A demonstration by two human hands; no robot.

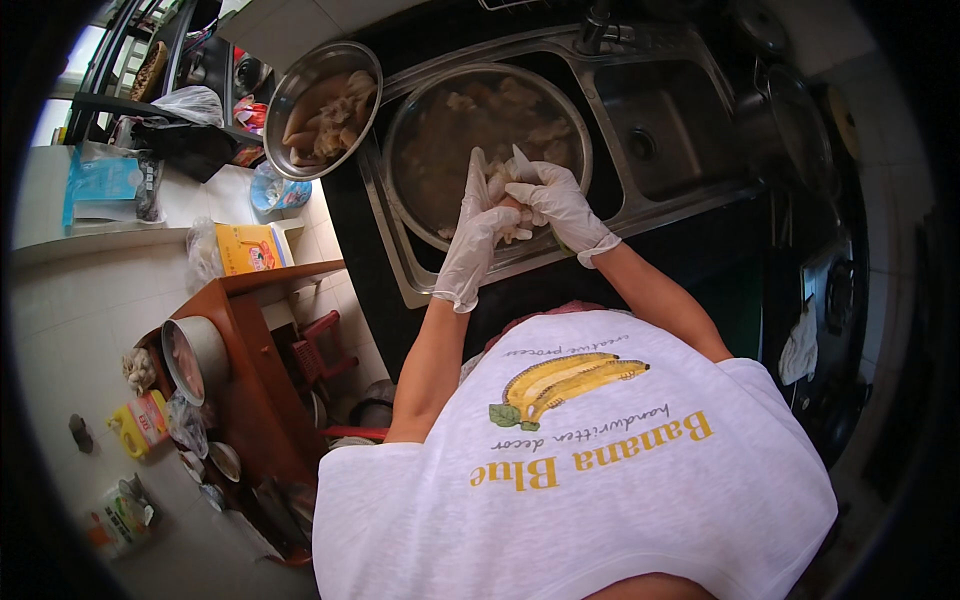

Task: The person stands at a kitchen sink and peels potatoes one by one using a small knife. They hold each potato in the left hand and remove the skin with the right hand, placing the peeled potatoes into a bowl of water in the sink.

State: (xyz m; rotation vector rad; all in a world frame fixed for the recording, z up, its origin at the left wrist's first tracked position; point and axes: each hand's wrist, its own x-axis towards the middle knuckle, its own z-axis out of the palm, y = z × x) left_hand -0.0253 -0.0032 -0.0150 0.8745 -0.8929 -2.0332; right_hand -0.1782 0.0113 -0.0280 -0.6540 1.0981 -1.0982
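Both of my hands wear thin white gloves and meet over the near side of a large round metal basin (pixel 583 150). Cloudy water in the basin covers several pale pieces of meat (pixel 517 91). My left hand (pixel 484 214) grips a pale, fleshy piece of meat (pixel 513 202), its thumb and fingers around it. In my right hand (pixel 559 202) is what looks like a small knife (pixel 523 163), its pale pointed blade angled up and left. A bit of green shows under the right wrist, perhaps the handle. Fingers partly hide the meat.
The basin sits in the left bowl of a steel double sink (pixel 409 289); a faucet (pixel 595 30) stands behind. Left of it, a metal bowl (pixel 274 135) holds more meat. A brown wooden cabinet (pixel 259 360) carries a metal pot (pixel 206 356). A gas stove (pixel 821 360) lies right.
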